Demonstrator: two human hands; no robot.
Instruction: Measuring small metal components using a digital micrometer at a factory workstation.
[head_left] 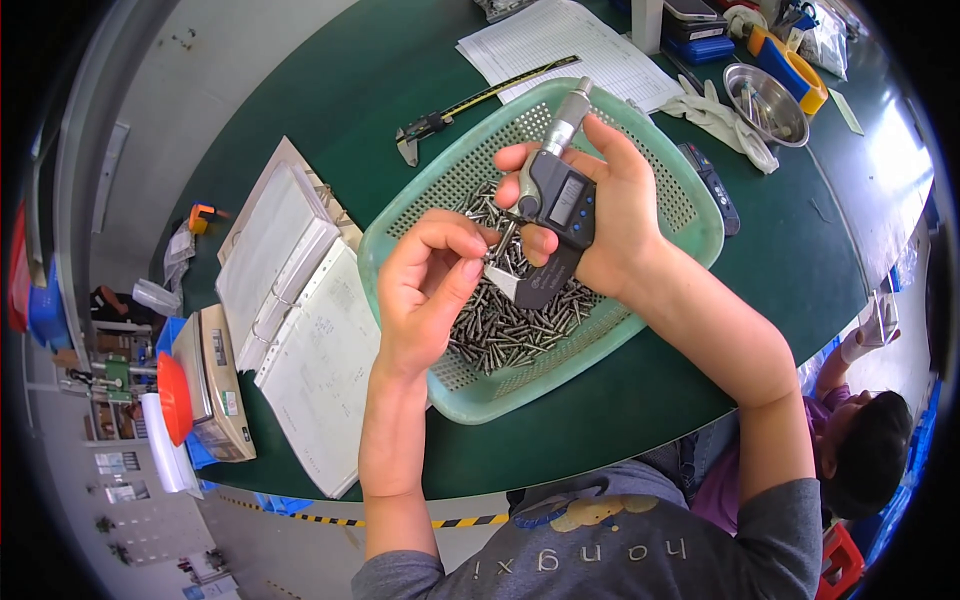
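Note:
My right hand (625,205) is wrapped round a digital micrometer (568,215) with a dark frame, a small display and a silver thimble that points up and away. At the micrometer's measuring gap, thumb and forefinger of my left hand (425,285) are pinched together. Whatever sits between those fingertips is too small and hidden to make out. Both hands are above a light green perforated plastic basket (455,403). Heaped inside it are many small metal pins (515,335), screw-like in shape.
Left of the basket lies an open ring binder (315,350), beside a scale (215,385) with a red dish. Beyond the basket are a caliper (430,125), paper sheets (540,45), a white glove (720,125) and a metal bowl (765,100). Another person (860,450) is at the right.

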